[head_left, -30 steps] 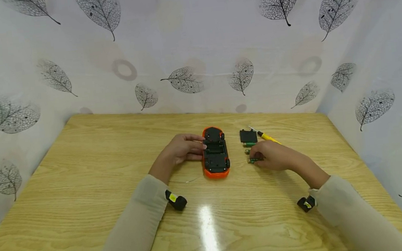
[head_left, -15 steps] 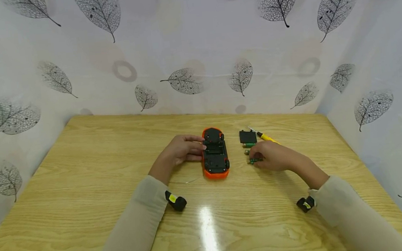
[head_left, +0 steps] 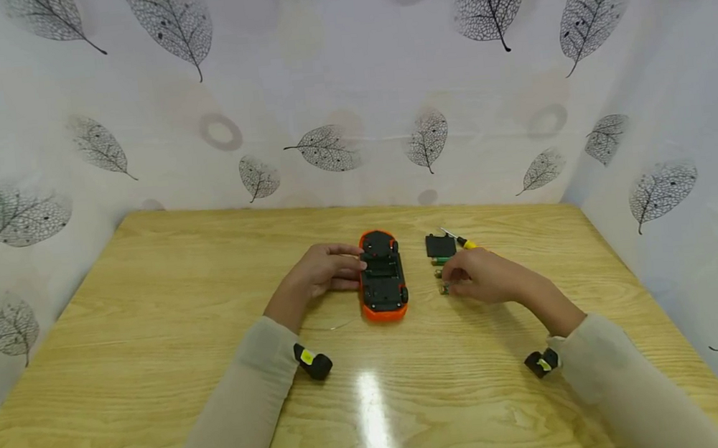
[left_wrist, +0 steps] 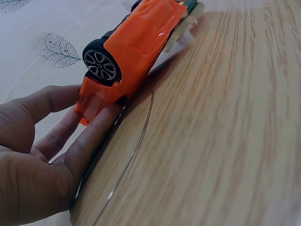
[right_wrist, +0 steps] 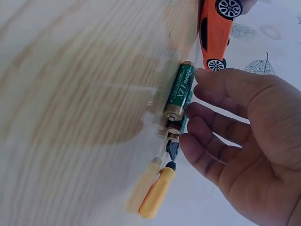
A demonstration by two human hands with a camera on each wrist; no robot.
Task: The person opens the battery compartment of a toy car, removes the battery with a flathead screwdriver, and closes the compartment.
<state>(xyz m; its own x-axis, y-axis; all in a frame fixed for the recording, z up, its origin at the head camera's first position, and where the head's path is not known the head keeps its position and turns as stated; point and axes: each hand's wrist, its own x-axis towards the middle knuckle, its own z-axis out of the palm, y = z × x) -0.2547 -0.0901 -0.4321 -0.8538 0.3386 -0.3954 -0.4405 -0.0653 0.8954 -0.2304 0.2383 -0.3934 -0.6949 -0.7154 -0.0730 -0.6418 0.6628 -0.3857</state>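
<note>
An orange toy car lies upside down on the table, its black underside up and its battery compartment uncovered. My left hand holds the car's left side, and in the left wrist view its fingers lie against the orange body. My right hand is beside a green battery lying on the table. Its thumb and fingers are slightly bent; the tips are at or very near the battery, with no clear grip visible. Further green batteries lie alongside, partly hidden by the hand.
A black battery cover lies behind the batteries. Beside it is a yellow-handled screwdriver, partly behind the right hand in the head view. A thin, wire-like strand lies near the left hand. A leaf-patterned cloth hangs behind the wooden table.
The head view has shifted slightly. My right hand has moved a little left over the nearest battery, hiding more of it. The left hand stays on the car.
</note>
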